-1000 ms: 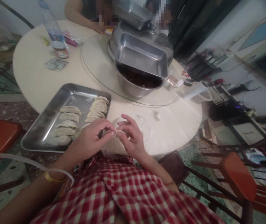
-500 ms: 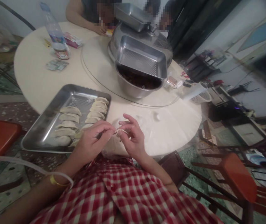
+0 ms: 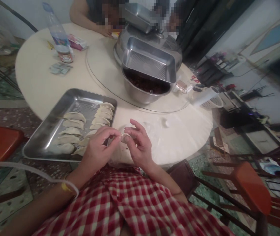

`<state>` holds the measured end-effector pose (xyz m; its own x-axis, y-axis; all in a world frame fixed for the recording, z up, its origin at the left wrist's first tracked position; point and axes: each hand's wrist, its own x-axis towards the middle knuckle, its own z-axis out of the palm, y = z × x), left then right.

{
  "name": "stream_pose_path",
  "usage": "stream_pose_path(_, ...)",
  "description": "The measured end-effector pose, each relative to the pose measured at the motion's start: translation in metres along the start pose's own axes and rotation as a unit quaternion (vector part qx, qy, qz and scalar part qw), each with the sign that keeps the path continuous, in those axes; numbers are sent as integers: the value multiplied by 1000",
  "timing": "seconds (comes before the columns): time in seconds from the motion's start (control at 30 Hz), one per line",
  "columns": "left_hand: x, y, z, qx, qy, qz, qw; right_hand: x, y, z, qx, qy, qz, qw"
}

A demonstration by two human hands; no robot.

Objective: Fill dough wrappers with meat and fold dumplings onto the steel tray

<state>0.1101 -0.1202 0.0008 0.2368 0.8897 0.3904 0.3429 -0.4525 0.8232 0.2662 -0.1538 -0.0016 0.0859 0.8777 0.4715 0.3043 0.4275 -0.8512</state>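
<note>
My left hand (image 3: 98,147) and my right hand (image 3: 138,146) meet at the near edge of the round table (image 3: 36,82), fingertips pinched together on a small pale dumpling (image 3: 124,136) held between them. Only a sliver of its dough shows. Just left of my hands lies a metal tray (image 3: 56,118) holding two rows of folded dumplings (image 3: 74,123). A steel bowl of dark filling (image 3: 146,87) stands beyond my hands on a glass turntable (image 3: 100,68).
A steel pan (image 3: 150,62) rests tilted on the bowl, against a big pot. A plastic bottle (image 3: 57,32) and small packets stand at the far left. Other people sit at the far side. A dough scrap (image 3: 165,123) lies right of my hands. Orange chairs flank me.
My fingertips have closed in tighter on the dumpling, and the thin edge of dough that showed between my hands is now mostly hidden. Both hands have stayed in place.
</note>
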Motion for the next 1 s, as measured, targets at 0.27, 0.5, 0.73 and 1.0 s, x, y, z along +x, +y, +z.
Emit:
stream_pose_path(0.27,-6,-8,-8,7,-11,-48,999,3,0,-2,-10,12,-9,1000)
stream_pose_path(0.5,-7,-9,-7,25,-3,6,1000,2,1,-1,3,12,-23,1000)
stream_pose_path(0.73,-3,-9,-2,-186,-109,-149,965,5,-4,-4,14,-44,-50,998)
stream_pose_path(1.0,-4,3,6,-290,-119,-207,927,11,-16,-17,-14,-123,-78,989)
